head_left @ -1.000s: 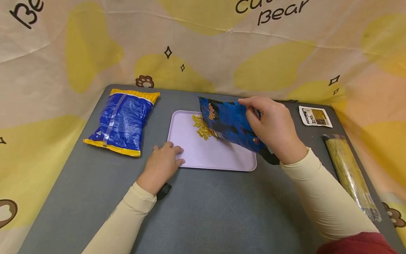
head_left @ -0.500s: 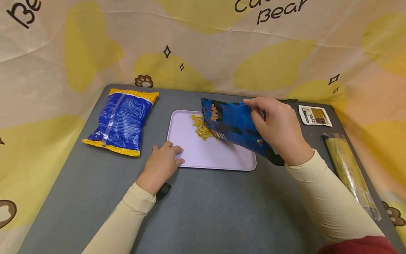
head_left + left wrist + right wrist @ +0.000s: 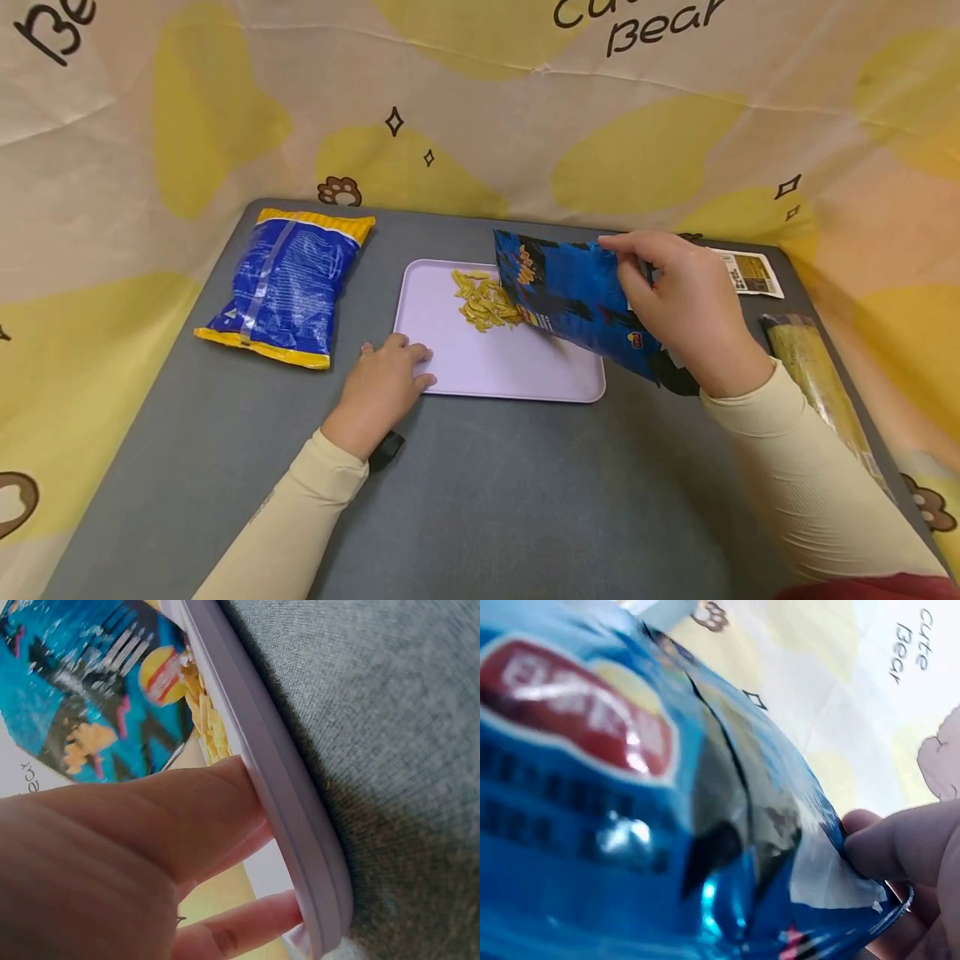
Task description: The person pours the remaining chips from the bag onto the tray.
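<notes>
A lilac tray (image 3: 495,371) lies on the grey table, with a heap of yellow chips (image 3: 486,304) towards its back. My left hand (image 3: 381,393) rests at the tray's front left corner. In the left wrist view its fingertips touch the rim, fingers fairly straight. My right hand (image 3: 682,304) pinches the closed end of a blue snack bag (image 3: 573,292), tilted over the tray with its lower left end beside the chips. The right wrist view shows thumb and fingers gripping the bag's edge (image 3: 881,896). What is inside the bag is hidden.
A blue and yellow packet (image 3: 292,287) lies left of the tray. At the back right is a small white and brown sachet (image 3: 756,273), partly behind my right hand. A clear-wrapped bundle of yellowish sticks (image 3: 817,375) lies at the right edge. A patterned cloth hangs behind.
My right hand has drawn the blue bag to the right, uncovering more of the chips on the tray. The left hand has stayed at the corner.
</notes>
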`<action>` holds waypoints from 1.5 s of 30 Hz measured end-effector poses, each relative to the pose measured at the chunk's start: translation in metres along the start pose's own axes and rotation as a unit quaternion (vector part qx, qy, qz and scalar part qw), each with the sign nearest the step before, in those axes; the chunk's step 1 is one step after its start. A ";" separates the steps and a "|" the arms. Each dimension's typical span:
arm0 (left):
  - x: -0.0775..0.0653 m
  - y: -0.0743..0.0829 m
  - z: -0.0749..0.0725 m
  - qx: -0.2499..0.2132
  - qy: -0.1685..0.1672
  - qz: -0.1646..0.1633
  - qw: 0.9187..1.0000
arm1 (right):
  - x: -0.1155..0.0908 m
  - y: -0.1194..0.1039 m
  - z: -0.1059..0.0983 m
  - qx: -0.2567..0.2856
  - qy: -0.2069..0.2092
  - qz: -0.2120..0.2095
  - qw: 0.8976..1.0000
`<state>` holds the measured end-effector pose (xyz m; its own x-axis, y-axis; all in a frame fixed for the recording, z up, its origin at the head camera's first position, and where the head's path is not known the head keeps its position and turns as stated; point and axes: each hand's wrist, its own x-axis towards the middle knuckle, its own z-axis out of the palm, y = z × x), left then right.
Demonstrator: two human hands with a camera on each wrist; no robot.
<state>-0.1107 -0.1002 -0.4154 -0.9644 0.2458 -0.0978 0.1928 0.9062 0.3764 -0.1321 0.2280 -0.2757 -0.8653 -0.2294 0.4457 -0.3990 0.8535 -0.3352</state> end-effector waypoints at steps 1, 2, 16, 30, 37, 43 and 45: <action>0.000 0.000 0.000 0.001 0.000 0.001 1.000 | -0.001 0.001 -0.001 -0.001 -0.001 0.000 1.000; -0.001 0.000 -0.001 0.002 0.002 0.003 1.000 | -0.002 0.001 -0.002 -0.001 -0.002 0.003 1.000; -0.002 0.002 -0.003 0.000 -0.004 -0.001 1.000 | -0.015 0.009 -0.012 -0.005 0.004 0.011 1.000; -0.002 0.002 -0.003 0.004 -0.004 -0.003 1.000 | -0.032 0.017 -0.025 -0.006 0.002 0.035 0.999; -0.002 0.001 -0.002 0.004 -0.001 0.000 1.000 | -0.038 0.020 -0.032 -0.009 0.007 0.032 0.999; -0.002 0.002 -0.003 0.003 0.001 0.000 1.000 | -0.041 0.022 -0.036 -0.006 0.008 0.027 1.000; -0.003 0.002 -0.004 0.004 0.002 0.003 1.000 | -0.042 0.022 -0.037 -0.005 0.006 0.033 0.999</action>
<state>-0.1084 -0.1001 -0.4107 -0.9641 0.2495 -0.0913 0.1998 0.9073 0.3699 -0.0931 0.2741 -0.2708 -0.8858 -0.1665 0.4331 -0.3379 0.8711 -0.3564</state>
